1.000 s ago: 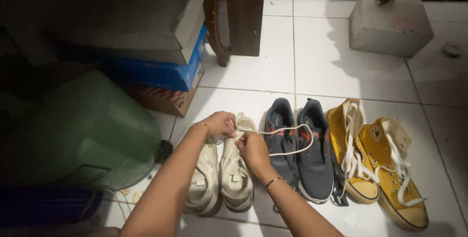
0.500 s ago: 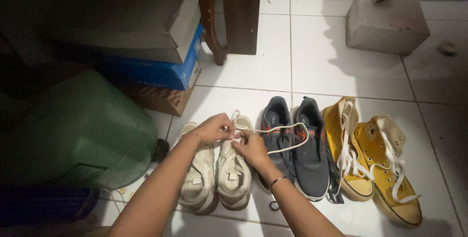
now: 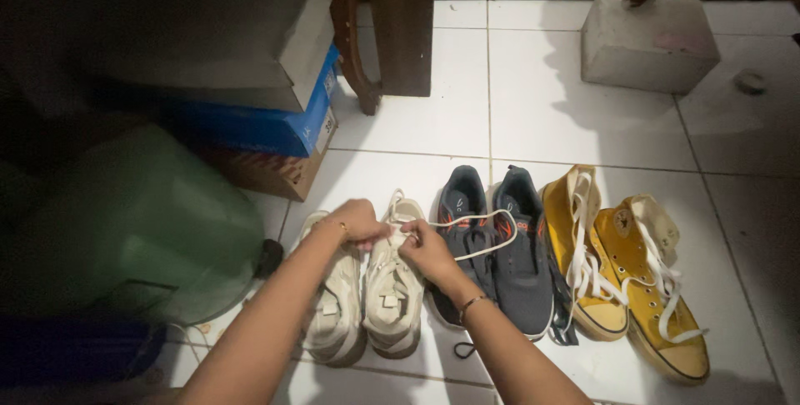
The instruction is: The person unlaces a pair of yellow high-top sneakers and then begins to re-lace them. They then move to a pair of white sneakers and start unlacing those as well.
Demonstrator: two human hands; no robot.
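**Lacing the cream shoe**

Left hand (image 3: 360, 220) and right hand (image 3: 423, 251) both pinched shut on the white lace (image 3: 492, 242), meeting over the right-side cream shoe (image 3: 392, 292) of the pair. The lace loops out right, draped across the navy shoes (image 3: 500, 255). Yellow high-tops (image 3: 633, 280) sit further right, boxes (image 3: 267, 113) and a green jug (image 3: 142, 222) to the left. My read: keep both ends evenly taut, hold close to the eyelets, and pull the loop clear of the navy pair so it doesn't snag.

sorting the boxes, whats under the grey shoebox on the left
The grey shoebox sits on a blue shoebox, which rests on a brown cardboard box. Their left parts are lost in shadow, and nothing inside shows.
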